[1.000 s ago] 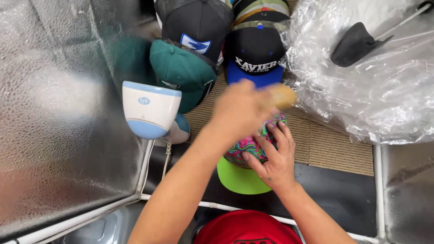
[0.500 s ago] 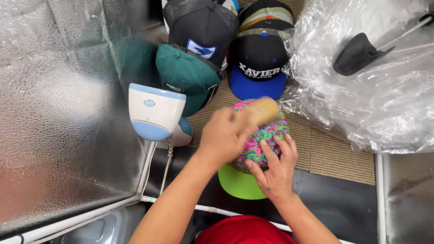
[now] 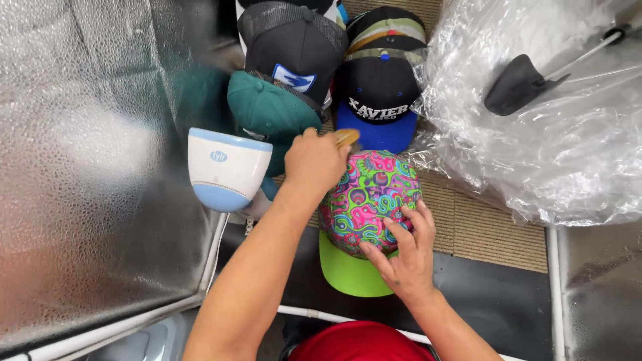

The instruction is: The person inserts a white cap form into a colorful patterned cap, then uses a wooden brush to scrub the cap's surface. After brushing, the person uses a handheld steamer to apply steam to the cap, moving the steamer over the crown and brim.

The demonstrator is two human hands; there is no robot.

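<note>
We have the patterned cap (image 3: pixel 371 200) in front of us, its crown a swirl of pink, green and blue, its flat brim (image 3: pixel 348 271) lime green and pointing back toward us. It sits on the dark mat (image 3: pixel 495 301), just below a row of other caps. The crown looks clean and rounded, with no dent that we can see.

Our right hand (image 3: pixel 404 257) lies flat on the near side of the crown, fingers spread, steadying it rather than gripping. Our left hand (image 3: pixel 314 164) is closed around a wooden brush (image 3: pixel 346 138), whose tan end shows past the knuckles at the far edge of the crown. We judge the brushing to be under way at the top rim of the cap; how much of the crown is already covered we cannot tell.

Outward from here, 3 caps lie touching one another: a teal cap (image 3: pixel 271 113), a black mesh cap (image 3: pixel 294 47) and a black cap with a blue brim (image 3: pixel 378 87). A white and blue device (image 3: pixel 224 170) stands to the left, crumpled clear plastic (image 3: pixel 535 147) to the right.
</note>
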